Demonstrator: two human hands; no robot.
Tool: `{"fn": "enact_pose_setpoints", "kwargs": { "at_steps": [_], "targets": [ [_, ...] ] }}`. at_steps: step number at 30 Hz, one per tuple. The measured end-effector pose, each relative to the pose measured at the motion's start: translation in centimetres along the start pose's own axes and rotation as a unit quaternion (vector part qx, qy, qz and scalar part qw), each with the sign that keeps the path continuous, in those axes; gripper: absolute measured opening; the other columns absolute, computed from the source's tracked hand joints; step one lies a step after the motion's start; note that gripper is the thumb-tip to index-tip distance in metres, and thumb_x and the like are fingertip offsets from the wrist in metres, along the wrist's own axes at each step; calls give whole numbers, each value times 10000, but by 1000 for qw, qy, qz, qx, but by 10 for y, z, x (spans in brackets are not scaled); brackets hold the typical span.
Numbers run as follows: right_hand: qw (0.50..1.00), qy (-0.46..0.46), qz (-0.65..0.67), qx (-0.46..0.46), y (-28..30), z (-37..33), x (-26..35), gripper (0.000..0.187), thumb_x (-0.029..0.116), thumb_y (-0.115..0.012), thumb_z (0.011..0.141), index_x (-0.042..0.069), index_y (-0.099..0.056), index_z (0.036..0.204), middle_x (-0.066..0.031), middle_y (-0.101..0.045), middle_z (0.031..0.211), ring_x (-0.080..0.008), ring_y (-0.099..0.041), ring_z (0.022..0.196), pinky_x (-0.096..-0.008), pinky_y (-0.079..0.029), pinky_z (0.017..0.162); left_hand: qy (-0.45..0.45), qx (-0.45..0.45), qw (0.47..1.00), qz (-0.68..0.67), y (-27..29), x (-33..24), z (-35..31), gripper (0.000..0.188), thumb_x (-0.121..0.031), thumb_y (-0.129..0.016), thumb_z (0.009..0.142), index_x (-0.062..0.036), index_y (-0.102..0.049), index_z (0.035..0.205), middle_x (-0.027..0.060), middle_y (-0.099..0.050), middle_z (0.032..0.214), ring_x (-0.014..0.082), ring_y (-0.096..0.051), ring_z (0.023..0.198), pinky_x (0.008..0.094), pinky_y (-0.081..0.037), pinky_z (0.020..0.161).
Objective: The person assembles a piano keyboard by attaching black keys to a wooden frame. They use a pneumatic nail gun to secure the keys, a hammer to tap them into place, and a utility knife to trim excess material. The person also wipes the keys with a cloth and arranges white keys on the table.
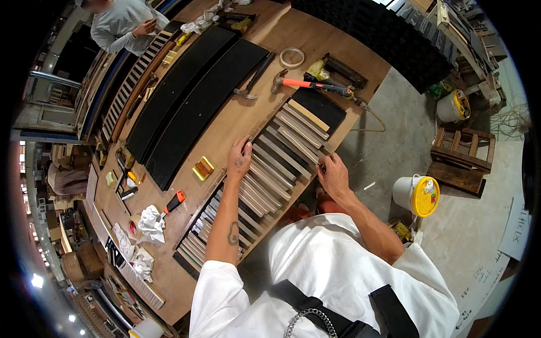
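Note:
A row of narrow grey-brown wooden slats [265, 177] lies side by side across a long black panel [324, 110] at the table's near edge. My left hand [239, 159] is closed at the far end of one slat in the middle of the row, its fingertips pinched together. At the near end of the slats, my right hand [333, 176] is closed with thumb and fingers on a slat's tip. My left forearm hides part of the row's left portion.
Two curved black panels [209, 110] lie farther back. Around them are a claw hammer [248, 90], an orange-handled hammer [298, 83], a tape roll [292, 57], a orange-black tool [174, 201] and crumpled paper [151, 224]. A yellow-lidded bucket [424, 196] stands right. Another person [121, 28] is at far left.

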State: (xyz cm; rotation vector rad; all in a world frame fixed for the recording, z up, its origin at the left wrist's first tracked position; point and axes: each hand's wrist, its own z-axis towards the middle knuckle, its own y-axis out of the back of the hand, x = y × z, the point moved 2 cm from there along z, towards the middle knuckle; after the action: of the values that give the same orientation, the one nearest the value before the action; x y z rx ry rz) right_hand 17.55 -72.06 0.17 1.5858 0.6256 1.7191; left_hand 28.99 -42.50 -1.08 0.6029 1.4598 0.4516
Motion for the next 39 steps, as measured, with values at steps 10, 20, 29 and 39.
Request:
{"fn": "enact_pose_setpoints", "kwargs": {
  "at_steps": [10, 20, 29, 39],
  "targets": [
    [999, -27, -3, 38, 0, 17, 3, 141, 54, -710, 774, 23, -626, 884, -176, -606, 912, -398, -620, 875, -485, -520, 747, 6, -11, 1000, -20, 4, -8, -5, 390, -263, -545, 1015, 31, -646, 1249, 212, -650, 1210, 364, -610, 1145, 381, -460, 1006],
    [997, -40, -15, 61, 0, 17, 3, 133, 66, -716, 798, 28, -676, 919, -184, -625, 916, -398, -634, 887, -476, -528, 763, 13, -12, 1000, -24, 3, -10, -3, 373, -258, -564, 1005, 24, -655, 1231, 197, -654, 1201, 362, -611, 1136, 387, -458, 1002],
    [995, -50, -28, 79, 9, 14, 8, 138, 70, -720, 810, 19, -695, 936, -179, -629, 917, -400, -636, 895, -473, -531, 780, 6, -16, 1000, -4, 4, -7, -6, 414, -315, -563, 1014, 14, -653, 1248, 196, -646, 1210, 371, -582, 1163, 396, -440, 1023],
    [992, -53, -39, 106, 11, 18, 3, 179, 55, -707, 830, 23, -644, 994, -190, -596, 966, -409, -614, 899, -480, -515, 767, 9, -7, 1000, -4, 0, -5, -2, 472, -355, -541, 1023, 32, -628, 1278, 226, -603, 1272, 399, -539, 1204, 444, -415, 1047]
  ]
}}
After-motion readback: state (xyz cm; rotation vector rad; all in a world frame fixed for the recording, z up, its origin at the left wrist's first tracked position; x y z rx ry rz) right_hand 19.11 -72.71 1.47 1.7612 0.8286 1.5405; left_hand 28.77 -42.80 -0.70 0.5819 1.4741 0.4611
